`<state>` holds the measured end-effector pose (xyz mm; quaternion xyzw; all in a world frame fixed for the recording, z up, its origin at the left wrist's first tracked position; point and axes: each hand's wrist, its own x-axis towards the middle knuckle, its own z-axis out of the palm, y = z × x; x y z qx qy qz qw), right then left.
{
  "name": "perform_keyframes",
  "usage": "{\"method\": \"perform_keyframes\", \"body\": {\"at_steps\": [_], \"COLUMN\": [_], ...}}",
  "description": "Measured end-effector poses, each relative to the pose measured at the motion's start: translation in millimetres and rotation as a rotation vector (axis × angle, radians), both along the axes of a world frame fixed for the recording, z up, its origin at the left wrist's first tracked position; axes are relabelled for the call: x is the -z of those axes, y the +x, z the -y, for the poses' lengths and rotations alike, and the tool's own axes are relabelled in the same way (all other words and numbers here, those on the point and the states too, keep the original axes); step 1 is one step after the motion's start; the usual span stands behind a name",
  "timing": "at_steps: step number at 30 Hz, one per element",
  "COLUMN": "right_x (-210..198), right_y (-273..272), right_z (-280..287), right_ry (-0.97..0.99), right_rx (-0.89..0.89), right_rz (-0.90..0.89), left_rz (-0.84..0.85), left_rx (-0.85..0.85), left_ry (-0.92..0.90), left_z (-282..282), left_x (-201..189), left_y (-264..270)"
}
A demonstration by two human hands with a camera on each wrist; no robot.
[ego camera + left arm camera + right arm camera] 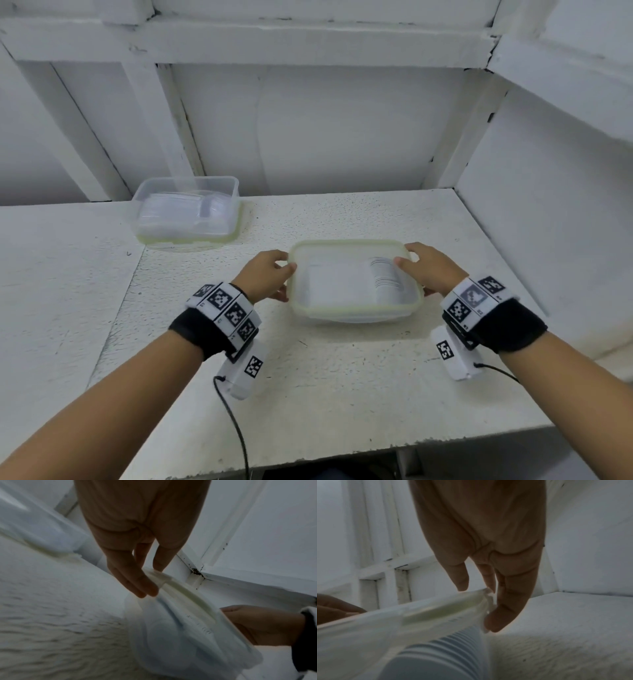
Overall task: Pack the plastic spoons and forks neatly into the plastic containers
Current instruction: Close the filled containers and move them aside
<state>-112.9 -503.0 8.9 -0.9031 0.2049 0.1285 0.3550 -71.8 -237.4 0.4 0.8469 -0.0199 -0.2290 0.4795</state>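
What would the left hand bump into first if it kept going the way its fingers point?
The left hand already touches the near container at its left end; going straight on, it would likely just push it toward the right hand.

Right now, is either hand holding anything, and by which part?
Both hands hold the near container, which has cutlery inside: the left hand grips its left rim, the right hand its right rim, fingers curled over the edge.
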Motion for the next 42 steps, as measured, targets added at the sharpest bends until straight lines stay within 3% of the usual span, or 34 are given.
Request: {"method": "perform_keyframes", "body": {"at_steps": [5, 10, 14, 19, 22, 26, 29, 32, 36, 42], "right_x": [-5, -11, -36, -68, -66, -36, -13, 0, 9, -26], "right_y": [21, 37, 56, 109, 141, 186, 209, 218, 223, 179], "right_z": [21, 21, -10, -105, -169, -232, -257, -265, -260, -234], "right_ry": [-0.164, -0.352, -0.448, -0.191, 0.002, 0.173, 0.146, 0.103, 0.106, 0.315], "right_rx": [0.044, -0.023, -0.162, -0.308, -0.349, -0.276, -0.228, -0.239, -0.164, -0.152], "right_rz": [-0.029, -0.161, -0.121, 0.123, 0.117, -0.028, -0.052, -0.032, 0.017, 0.068], "left_rz": [-0.036, -0.052, 0.059, 0.338, 0.433, 0.394, 0.245, 0.136, 0.109, 0.096], "left_rx": [0.039, 0.074, 0.165, -0.015, -0.199, -0.369, -0.384, -0.368, -0.457, -0.455], "left_ry": [-0.018, -0.031, 0.131, 0.248, 0.342, 0.523, 0.599, 0.494, 0.319, 0.053], "left_z": [38, 42, 14, -63, -121, -188, -213, -224, -229, -225], "left_x": [6, 12, 5, -15, -18, -10, -1, 11, 13, -17], "left_y": [27, 43, 56, 96, 125, 163, 180, 187, 183, 147]}}
